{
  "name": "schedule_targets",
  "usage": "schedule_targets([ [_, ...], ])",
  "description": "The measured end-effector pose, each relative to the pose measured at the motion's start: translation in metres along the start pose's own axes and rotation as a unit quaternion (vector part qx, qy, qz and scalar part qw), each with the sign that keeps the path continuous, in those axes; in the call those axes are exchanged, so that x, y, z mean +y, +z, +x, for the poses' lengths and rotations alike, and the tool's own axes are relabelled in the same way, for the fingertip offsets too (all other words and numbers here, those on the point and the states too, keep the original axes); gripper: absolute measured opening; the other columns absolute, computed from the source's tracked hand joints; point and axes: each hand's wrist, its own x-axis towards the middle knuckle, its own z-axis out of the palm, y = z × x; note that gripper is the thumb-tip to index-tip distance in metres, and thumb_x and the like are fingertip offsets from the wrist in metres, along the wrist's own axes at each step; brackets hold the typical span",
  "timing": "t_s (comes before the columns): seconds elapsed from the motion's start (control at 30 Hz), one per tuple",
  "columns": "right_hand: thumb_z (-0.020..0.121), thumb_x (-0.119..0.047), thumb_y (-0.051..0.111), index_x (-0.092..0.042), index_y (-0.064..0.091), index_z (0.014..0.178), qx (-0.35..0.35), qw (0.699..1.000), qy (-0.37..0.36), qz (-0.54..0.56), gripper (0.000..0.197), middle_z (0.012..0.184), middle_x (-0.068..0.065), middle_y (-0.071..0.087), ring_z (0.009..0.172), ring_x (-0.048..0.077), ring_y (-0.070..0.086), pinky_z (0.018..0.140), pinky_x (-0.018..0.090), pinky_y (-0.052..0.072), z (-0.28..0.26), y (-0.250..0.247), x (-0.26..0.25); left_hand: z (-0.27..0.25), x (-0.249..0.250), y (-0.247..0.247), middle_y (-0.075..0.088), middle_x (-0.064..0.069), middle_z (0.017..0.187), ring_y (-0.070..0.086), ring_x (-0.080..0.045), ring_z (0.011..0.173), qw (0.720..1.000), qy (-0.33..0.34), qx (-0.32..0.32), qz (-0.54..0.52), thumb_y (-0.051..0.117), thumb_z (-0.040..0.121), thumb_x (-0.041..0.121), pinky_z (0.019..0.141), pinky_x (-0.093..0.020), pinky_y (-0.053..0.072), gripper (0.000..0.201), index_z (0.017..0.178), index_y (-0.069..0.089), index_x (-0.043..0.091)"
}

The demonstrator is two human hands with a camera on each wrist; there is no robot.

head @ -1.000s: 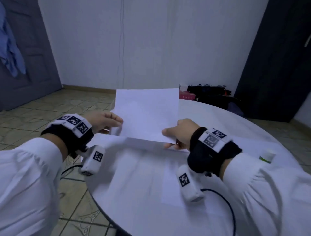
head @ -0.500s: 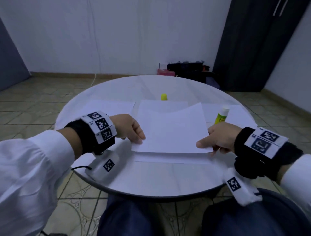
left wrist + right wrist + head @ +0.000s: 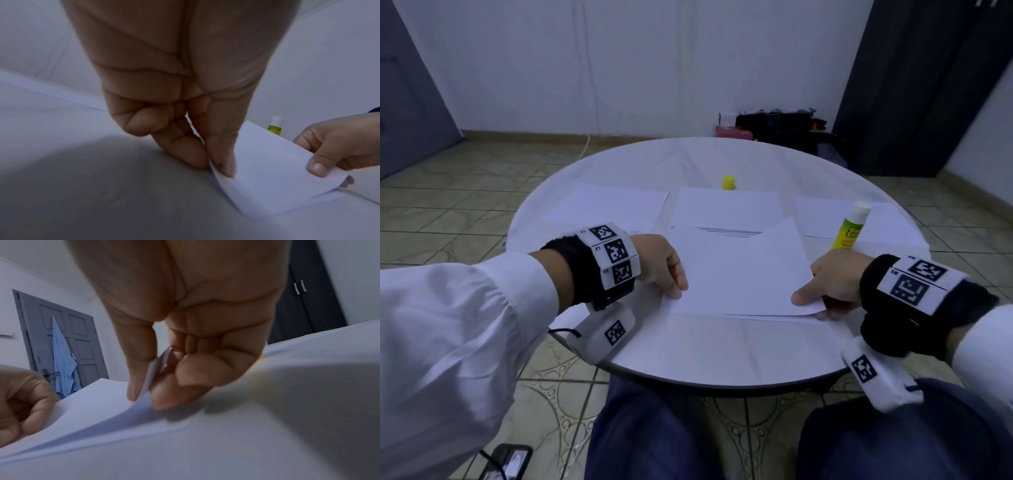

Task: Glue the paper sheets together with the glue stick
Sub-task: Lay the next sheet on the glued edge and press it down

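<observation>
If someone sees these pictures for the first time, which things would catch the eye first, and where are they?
Probably the white paper sheet at the near middle of the round table, pinched at its sides by the left hand and the right hand. Next come the uncapped glue stick standing beyond the right hand, and its yellow cap farther back.

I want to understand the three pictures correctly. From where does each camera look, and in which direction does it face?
Head: sits on the head, faces forward and down at the round table; both sleeves, hands and knees show.
Left wrist: looks along the left hand pinching the top sheet.
Right wrist: looks along the right hand pinching that sheet's other side.
Shared: head and left wrist views both show the glue stick.
</observation>
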Motion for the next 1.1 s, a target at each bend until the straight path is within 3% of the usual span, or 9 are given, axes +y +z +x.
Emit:
schedule_targets([
  [0.2, 0.078, -0.003, 0.074, 0.007, 0.061, 0.092, -0.014, 0.999, 0.011, 0.028, 0.022, 0.053, 0.016, 0.061, 0.048, 0.024, 0.054, 0.054, 0.030, 0.048, 0.004, 0.001, 0.001, 0.004, -0.003, 0.001, 0.061, 0.018, 0.069, 0.054, 0.005, 0.064, 1.000, 0.008, -0.001, 0.001, 0.080, 0.076, 0.024, 0.049, 0.001, 0.034, 0.015, 0.075, 0.066, 0.030],
  [0.33, 0.077, -0.002, 0.074, 0.010, 0.061, 0.100, -0.013, 0.999, 0.016, 0.029, 0.029, 0.058, 0.018, 0.062, 0.052, 0.026, 0.055, 0.055, 0.031, 0.050, 0.006, 0.000, 0.004, 0.005, -0.005, 0.000, 0.062, 0.018, 0.066, 0.056, 0.006, 0.061, 1.000, 0.012, -0.001, -0.014, 0.081, 0.075, 0.023, 0.052, 0.001, 0.036, 0.015, 0.074, 0.067, 0.030],
  [0.63, 0.077, -0.002, 0.074, 0.011, 0.060, 0.102, -0.011, 1.000, 0.009, 0.021, 0.031, 0.056, 0.017, 0.062, 0.049, 0.025, 0.052, 0.054, 0.029, 0.049, 0.010, 0.001, 0.005, 0.002, -0.004, 0.000, 0.063, 0.017, 0.065, 0.057, 0.005, 0.062, 1.000, 0.013, -0.002, -0.015, 0.082, 0.073, 0.026, 0.061, -0.009, 0.038, 0.016, 0.074, 0.067, 0.029],
  [0.77, 0.076, -0.002, 0.075, 0.011, 0.061, 0.102, -0.010, 1.000, 0.011, 0.017, 0.032, 0.060, 0.018, 0.063, 0.056, 0.028, 0.054, 0.055, 0.030, 0.050, 0.012, 0.001, 0.006, 0.000, -0.003, 0.001, 0.061, 0.017, 0.065, 0.055, 0.004, 0.065, 1.000, 0.009, 0.001, -0.003, 0.082, 0.072, 0.027, 0.061, -0.012, 0.036, 0.017, 0.075, 0.066, 0.030],
  [0.87, 0.075, -0.004, 0.076, 0.007, 0.062, 0.095, -0.014, 1.000, 0.010, 0.004, 0.026, 0.060, 0.018, 0.062, 0.056, 0.028, 0.052, 0.052, 0.028, 0.046, 0.011, -0.001, 0.004, 0.001, -0.002, 0.002, 0.060, 0.017, 0.066, 0.053, 0.004, 0.064, 1.000, 0.014, 0.004, 0.004, 0.082, 0.073, 0.023, 0.058, -0.010, 0.036, 0.018, 0.074, 0.065, 0.029],
  [0.93, 0.075, -0.005, 0.077, -0.001, 0.058, 0.080, -0.016, 1.000, 0.011, -0.008, 0.020, 0.057, 0.017, 0.061, 0.055, 0.027, 0.050, 0.051, 0.028, 0.042, 0.008, -0.006, 0.004, 0.002, -0.002, 0.003, 0.060, 0.017, 0.067, 0.052, 0.005, 0.063, 1.000, 0.016, 0.007, 0.014, 0.082, 0.074, 0.022, 0.054, -0.006, 0.035, 0.018, 0.074, 0.065, 0.029],
  [1.0, 0.075, -0.006, 0.077, -0.010, 0.045, 0.067, -0.013, 1.000, 0.007, -0.015, 0.033, 0.053, 0.014, 0.060, 0.053, 0.025, 0.049, 0.048, 0.025, 0.036, 0.008, -0.011, 0.007, 0.002, -0.002, 0.003, 0.060, 0.017, 0.067, 0.053, 0.005, 0.063, 1.000, 0.016, 0.007, 0.018, 0.081, 0.074, 0.022, 0.055, -0.007, 0.035, 0.018, 0.075, 0.065, 0.029],
  [1.1, 0.076, -0.010, 0.077, -0.015, 0.037, 0.060, -0.007, 1.000, -0.005, -0.030, 0.043, 0.048, 0.006, 0.060, 0.038, 0.015, 0.046, 0.041, 0.020, 0.029, 0.007, -0.014, 0.008, 0.002, -0.001, 0.002, 0.060, 0.017, 0.067, 0.053, 0.004, 0.063, 1.000, 0.014, 0.003, 0.023, 0.081, 0.074, 0.021, 0.058, -0.009, 0.036, 0.017, 0.075, 0.066, 0.028],
])
